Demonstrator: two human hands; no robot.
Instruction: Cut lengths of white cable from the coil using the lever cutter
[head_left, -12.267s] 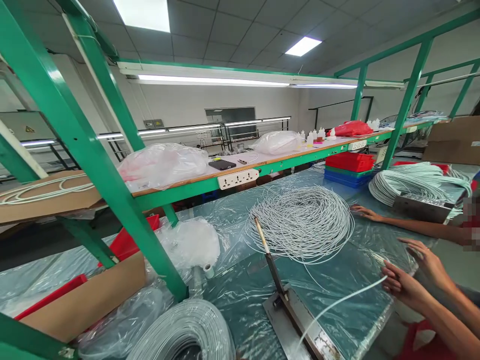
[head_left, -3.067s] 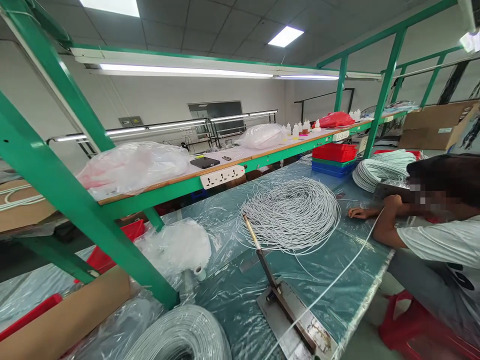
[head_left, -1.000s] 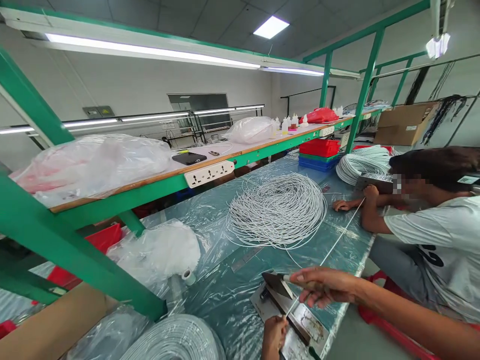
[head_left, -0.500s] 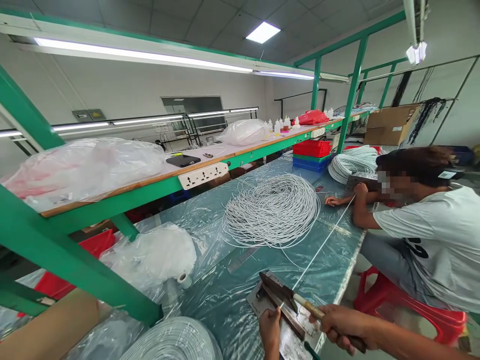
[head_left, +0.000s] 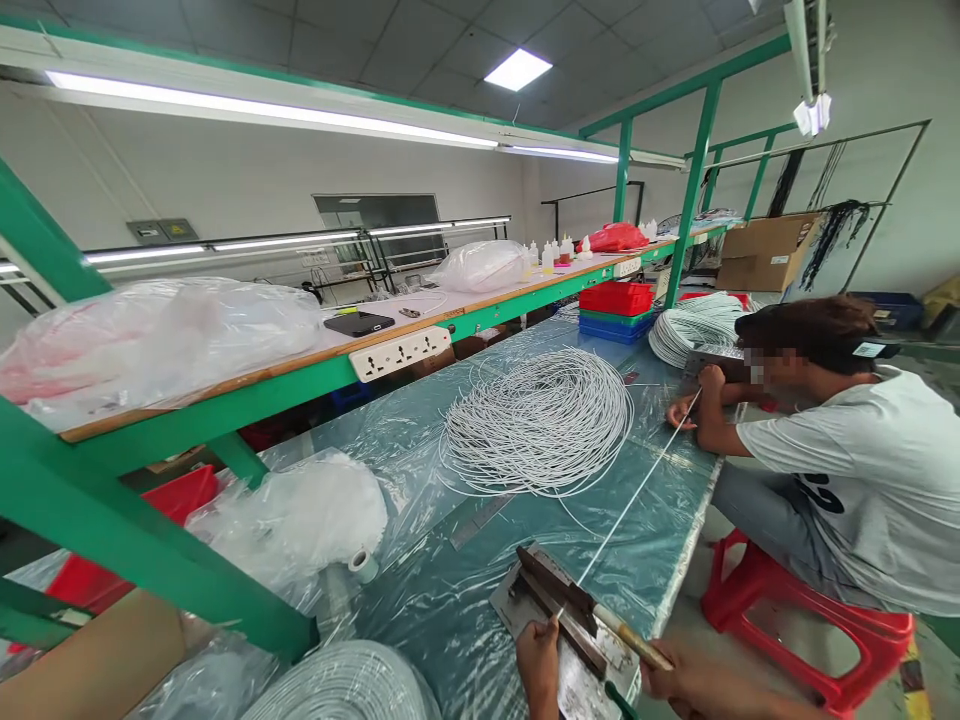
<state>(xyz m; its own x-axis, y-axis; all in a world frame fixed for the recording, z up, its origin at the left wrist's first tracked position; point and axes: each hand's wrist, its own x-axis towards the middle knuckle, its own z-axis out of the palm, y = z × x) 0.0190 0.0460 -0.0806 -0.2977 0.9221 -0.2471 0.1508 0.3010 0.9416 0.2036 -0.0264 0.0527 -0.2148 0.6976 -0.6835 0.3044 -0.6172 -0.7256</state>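
Note:
My left hand (head_left: pixel 538 665) is closed in a pinch beside a metal plate with upright bars (head_left: pixel 510 595). The short white tip of a thin cord (head_left: pixel 630 500) shows at its fingertips. From there the cord runs taut under the dark blade (head_left: pixel 559 585) and away to a co-worker's hand. Wrapped around the blade's wooden handle (head_left: pixel 630 635) is my right hand (head_left: pixel 686 680), a little blurred. The blade lies low, along the bars. A green cable (head_left: pixel 619 700) meets the plate near its lower edge.
A loose heap of white cord (head_left: pixel 540 420) and a steel ruler (head_left: pixel 480 520) lie on the film-covered table. A coil (head_left: pixel 349 685) is near me. Left are a green post (head_left: pixel 150 560) and plastic bags (head_left: pixel 300 510). A co-worker (head_left: pixel 847 450) sits on a red stool (head_left: pixel 810 640).
The blade, tilted up before, has come down along the bars, my right hand still on its handle. The co-worker's lower hand has moved closer to the cord. The view has shifted slightly.

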